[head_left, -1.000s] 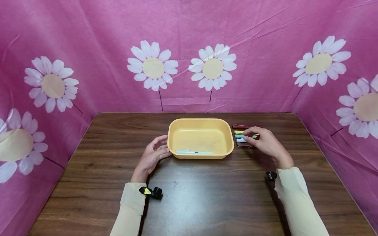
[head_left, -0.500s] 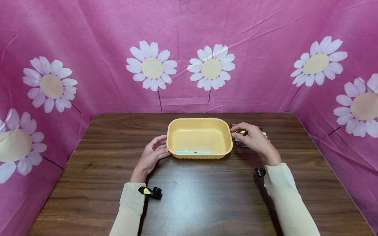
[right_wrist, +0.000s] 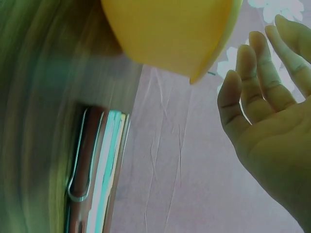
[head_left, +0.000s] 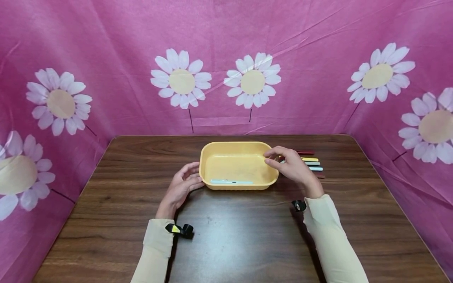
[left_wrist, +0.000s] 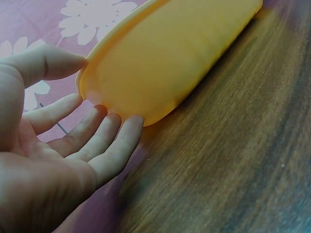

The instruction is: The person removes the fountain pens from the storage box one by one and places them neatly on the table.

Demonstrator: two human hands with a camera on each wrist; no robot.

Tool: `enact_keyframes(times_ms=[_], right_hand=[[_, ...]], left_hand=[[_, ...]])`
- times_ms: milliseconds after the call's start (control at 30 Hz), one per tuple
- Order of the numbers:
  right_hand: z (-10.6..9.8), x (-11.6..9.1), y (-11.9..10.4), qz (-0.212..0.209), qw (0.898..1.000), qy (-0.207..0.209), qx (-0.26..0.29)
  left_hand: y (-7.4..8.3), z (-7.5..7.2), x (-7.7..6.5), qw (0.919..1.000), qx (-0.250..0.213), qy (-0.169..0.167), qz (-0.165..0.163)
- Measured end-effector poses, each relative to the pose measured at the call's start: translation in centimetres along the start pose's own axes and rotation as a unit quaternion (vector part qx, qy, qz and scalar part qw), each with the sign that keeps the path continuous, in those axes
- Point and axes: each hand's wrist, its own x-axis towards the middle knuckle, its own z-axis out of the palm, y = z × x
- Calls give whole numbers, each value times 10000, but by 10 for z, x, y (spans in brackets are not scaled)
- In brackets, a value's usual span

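A yellow plastic tray stands on the table with a pale blue pen lying along its near side. My left hand is at the tray's left end. In the left wrist view its thumb meets the rim and its relaxed fingertips touch the outer wall. My right hand overlaps the tray's right rim, thumb and index finger close together. The right wrist view shows that hand loosely spread, with nothing visible in it. Several pens lie in a row right of the tray, partly hidden behind it.
The brown wooden table ends at a pink cloth printed with white flowers, at the back and both sides. Black wrist cameras sit at both cuffs. In the right wrist view, a dark red pen shows its metal clip.
My right hand has moved left from over the pens to the tray's right rim, uncovering the pens' right ends. My left hand stays at the tray's left end.
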Motion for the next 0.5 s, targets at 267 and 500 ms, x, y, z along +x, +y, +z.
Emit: enact_keyframes(times_ms=[267,500], right_hand=[[16,7,-7,120,9991,-346,230],[27,12,-14,8,9974,-677,253]], left_hand=[[0,-1,1,10000,-13,-11,45],[0,0,0,10000,-56,-42,53]])
